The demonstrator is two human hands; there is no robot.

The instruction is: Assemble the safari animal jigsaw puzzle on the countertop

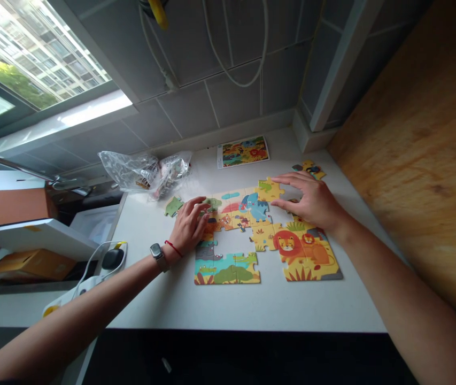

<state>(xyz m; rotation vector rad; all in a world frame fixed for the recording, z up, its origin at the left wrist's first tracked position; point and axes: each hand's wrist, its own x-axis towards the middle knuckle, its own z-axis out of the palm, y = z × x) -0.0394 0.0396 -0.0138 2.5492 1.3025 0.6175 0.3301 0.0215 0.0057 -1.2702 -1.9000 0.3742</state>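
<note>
A partly joined jigsaw puzzle (233, 274) with jungle animals lies on the white counter, with gaps in its middle. My right hand (311, 200) grips a yellow puzzle piece (268, 188) with a green shape on it, forefinger at its far edge and thumb at its near edge. That piece sits at the puzzle's top, above the blue elephant (256, 207). My left hand (190, 224) rests at the puzzle's left edge, fingers loosely bent and apart, holding nothing. Beside it lies a loose green piece (173, 206). More loose pieces (310, 169) lie beyond my right hand, partly hidden by it.
A picture card (244, 152) lies near the wall. Clear plastic bags (147, 174) are at the back left. A power strip (109, 262) with a black plug and cardboard boxes (31, 270) stand left. A wooden panel (420, 160) bounds the right side.
</note>
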